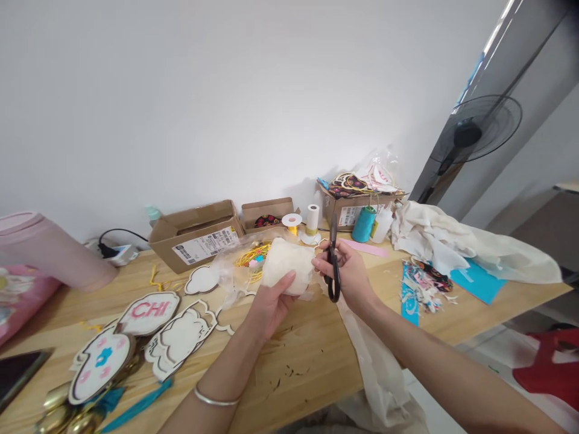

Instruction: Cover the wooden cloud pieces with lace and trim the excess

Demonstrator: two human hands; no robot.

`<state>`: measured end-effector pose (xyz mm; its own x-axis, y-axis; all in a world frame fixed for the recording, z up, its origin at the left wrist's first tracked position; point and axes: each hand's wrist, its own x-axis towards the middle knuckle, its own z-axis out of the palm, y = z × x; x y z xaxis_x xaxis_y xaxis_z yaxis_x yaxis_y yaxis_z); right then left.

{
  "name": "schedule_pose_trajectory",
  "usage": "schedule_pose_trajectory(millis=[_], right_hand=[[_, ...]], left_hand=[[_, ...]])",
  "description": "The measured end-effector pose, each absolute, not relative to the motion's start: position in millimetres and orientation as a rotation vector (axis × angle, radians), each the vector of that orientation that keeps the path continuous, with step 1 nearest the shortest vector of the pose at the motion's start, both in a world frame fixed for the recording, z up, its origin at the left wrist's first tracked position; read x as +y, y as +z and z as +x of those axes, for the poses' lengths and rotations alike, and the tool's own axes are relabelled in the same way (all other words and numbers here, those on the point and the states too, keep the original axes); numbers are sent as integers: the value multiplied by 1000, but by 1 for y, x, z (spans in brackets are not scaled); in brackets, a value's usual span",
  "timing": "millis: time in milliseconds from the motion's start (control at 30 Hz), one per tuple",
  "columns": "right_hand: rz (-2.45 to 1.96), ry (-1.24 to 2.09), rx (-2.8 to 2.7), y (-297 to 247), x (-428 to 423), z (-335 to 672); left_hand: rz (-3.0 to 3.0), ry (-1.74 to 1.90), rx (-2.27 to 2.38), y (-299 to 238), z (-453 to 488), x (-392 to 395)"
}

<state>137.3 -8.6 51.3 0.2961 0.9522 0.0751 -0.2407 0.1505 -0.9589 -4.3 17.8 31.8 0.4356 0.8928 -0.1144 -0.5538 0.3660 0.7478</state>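
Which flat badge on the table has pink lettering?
The badge reading CHI, beside the plain white cloud cutout; the rounded badge shows a blue flower instead.

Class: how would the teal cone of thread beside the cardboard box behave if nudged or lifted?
The teal cone of thread would probably tip easily, standing upright on a small base. Once down, its round body would likely roll. The wound thread looks firm, so it should feel stiff.

Left hand (270, 305) up, palm turned in, fingers (284, 284) curled and gripping. Right hand (346, 274) raised, fingers pinched closed, wrist cocked. Left forearm (212, 380), right forearm (443, 361) angling in from bottom, hands close.
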Motion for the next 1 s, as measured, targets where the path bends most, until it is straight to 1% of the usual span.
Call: schedule_pose_trajectory(millis=[167,267,433,600,800,1000], right_hand=[[-1100,1007,-1019,59,0,151],[-1123,1009,-1131,58,7,156],[-1124,928,-1203,45,24,166],[-1106,858,-1579,35,28,174],[-1290,548,-1909,22,23,176],[-1276,467,-1945,23,18,171]], left_hand=[[699,809,557,30,-17,26],[816,777,613,24,-16,26],[790,998,682,25,-9,25],[721,1194,667,23,-12,32],[659,1282,673,20,-10,36],[647,1260,705,19,-6,34]])
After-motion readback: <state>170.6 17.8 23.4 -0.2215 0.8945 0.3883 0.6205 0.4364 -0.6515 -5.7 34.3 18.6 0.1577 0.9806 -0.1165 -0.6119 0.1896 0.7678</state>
